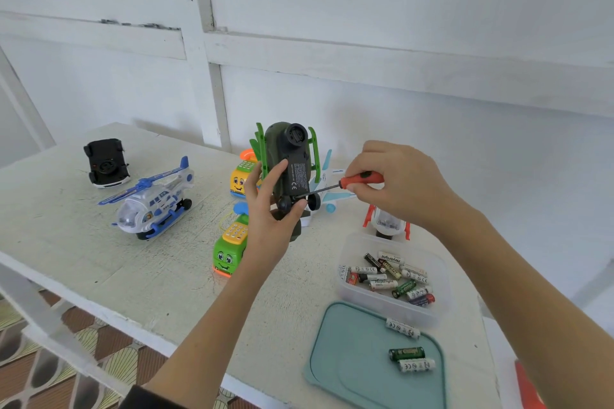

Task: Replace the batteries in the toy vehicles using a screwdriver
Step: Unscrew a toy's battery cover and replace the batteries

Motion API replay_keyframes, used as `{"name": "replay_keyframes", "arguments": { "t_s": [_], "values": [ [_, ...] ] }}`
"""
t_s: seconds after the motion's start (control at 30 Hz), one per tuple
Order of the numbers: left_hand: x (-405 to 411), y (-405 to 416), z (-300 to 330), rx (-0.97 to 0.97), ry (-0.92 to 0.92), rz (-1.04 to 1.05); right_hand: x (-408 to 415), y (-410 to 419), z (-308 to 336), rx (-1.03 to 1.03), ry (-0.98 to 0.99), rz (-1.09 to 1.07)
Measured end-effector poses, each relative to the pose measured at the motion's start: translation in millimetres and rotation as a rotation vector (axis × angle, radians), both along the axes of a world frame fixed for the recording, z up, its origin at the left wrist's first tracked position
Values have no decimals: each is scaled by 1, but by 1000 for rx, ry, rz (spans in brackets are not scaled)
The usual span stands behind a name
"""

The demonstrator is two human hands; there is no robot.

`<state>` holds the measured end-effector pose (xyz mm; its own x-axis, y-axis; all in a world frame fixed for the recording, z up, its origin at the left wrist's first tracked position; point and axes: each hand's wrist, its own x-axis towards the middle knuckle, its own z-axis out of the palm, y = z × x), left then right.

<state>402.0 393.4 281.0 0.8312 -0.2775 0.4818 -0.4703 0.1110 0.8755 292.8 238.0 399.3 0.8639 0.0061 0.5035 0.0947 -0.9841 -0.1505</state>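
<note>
The left hand (270, 209) is gripping a dark green toy helicopter (289, 164) above the white table (133, 269), holding it with its underside facing the camera and its nose pointing down, fingers curled round its lower body. The right hand (392, 183) is pinching the orange handle of a screwdriver (345, 184) — its tip is resting against the toy's underside just beside the small black wheels. A clear tub of batteries (392, 276) is sitting near the right forearm, touching a teal lid (358, 362) bearing three loose batteries — a blue-and-white helicopter (153, 202) is standing well apart on the left.

Teal lid (352, 365) cut off below
</note>
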Motion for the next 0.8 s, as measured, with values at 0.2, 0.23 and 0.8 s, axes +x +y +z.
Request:
{"name": "replay_keyframes", "arguments": {
  "t_s": [0.2,0.23,0.8],
  "values": [
    [-2,-4,-2,10,-6,-2,5,16,14,193,27,222],
    [-2,-4,-1,7,-2,-3,6,17,15,216,57,186],
    [-3,-4,-2,7,47,-5,16,31,13,148,21,27]
  ]
}}
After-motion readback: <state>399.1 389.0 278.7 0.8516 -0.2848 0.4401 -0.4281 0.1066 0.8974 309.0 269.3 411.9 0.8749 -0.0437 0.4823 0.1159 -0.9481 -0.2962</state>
